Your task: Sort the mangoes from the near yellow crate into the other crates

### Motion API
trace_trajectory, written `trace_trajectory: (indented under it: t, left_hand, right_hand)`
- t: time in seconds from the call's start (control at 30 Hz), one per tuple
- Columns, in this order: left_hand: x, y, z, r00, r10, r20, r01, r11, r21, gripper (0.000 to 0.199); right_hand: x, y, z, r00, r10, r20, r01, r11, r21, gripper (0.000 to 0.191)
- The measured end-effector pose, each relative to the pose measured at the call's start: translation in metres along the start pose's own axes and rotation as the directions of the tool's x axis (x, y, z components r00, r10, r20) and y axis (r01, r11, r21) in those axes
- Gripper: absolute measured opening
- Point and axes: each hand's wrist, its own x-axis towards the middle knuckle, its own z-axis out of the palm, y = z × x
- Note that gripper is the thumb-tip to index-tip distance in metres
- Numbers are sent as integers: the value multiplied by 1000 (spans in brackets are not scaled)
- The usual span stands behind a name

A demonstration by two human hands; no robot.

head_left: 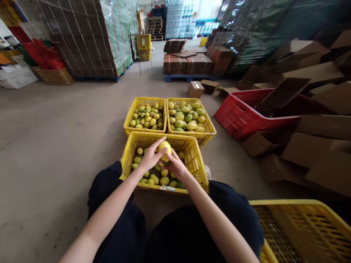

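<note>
A yellow mango (164,147) is held between my two hands above the front yellow crate (161,136). My left hand (150,157) wraps it from the left, fingers reaching over the far side and the thumb across the front. From the right and below, my right hand (175,163) closes on it, its thumb pressed to the skin. Beneath them, green and yellow mangoes (154,179) lie loosely over the crate's bottom. Behind stand two more yellow crates: the left one (131,109) holds smaller fruit, the right one (210,126) larger fruit.
A red crate (238,113) and piled cardboard boxes (318,153) crowd the right side. Another yellow crate (296,204) stands at my lower right. Wrapped pallet stacks (82,36) and a blue pallet (189,77) with flattened cartons are farther back on the concrete floor (68,117).
</note>
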Motion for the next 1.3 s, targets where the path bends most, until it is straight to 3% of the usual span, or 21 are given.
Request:
trace_trajectory:
  t: [0.17,0.27,0.37,0.5,0.57,0.67,0.77,0.93,1.0,1.1,1.2,1.3]
  left_hand:
    - [3,1,1,998,-40,52,46,993,-106,55]
    - [6,3,0,999,-24,-32,21,995,-102,51]
    - [6,4,-5,984,117,-134,-92,980,178,43]
    - [4,0,-9,967,240,85,-248,815,524,63]
    - [3,-3,-8,957,247,150,-287,761,582,73]
    - [4,-9,-6,957,256,137,-284,731,620,71]
    - [5,-11,-6,945,314,97,-304,721,623,71]
    - [5,-6,-8,883,469,-33,-372,740,560,68]
    - [5,-3,-9,847,521,-103,-395,748,534,66]
    - [5,0,-11,801,579,-151,-427,730,534,67]
    - [3,0,-10,789,604,-110,-458,698,551,65]
    - [1,-2,-8,812,579,-72,-448,698,559,63]
  right_hand:
    - [3,4,-4,999,50,2,-50,988,147,43]
    - [2,3,-5,995,28,95,-57,945,321,44]
    - [0,-2,-6,989,-47,139,-17,907,422,48]
    - [-2,-8,-9,984,-118,131,49,896,442,54]
    - [-2,-8,-11,987,-100,129,40,912,408,54]
    - [-2,-4,-12,991,-78,111,39,946,321,47]
    - [-1,-2,-11,992,-104,77,77,953,293,46]
    - [1,-17,-11,980,-181,-85,197,945,262,43]
    - [1,-25,-12,950,-247,-190,274,952,137,42]
    - [0,-31,-13,864,-404,-299,381,915,-134,48]
    - [-3,-31,-11,798,-530,-288,470,845,-253,59]
    - [-6,-30,-7,772,-595,-223,544,800,-252,64]
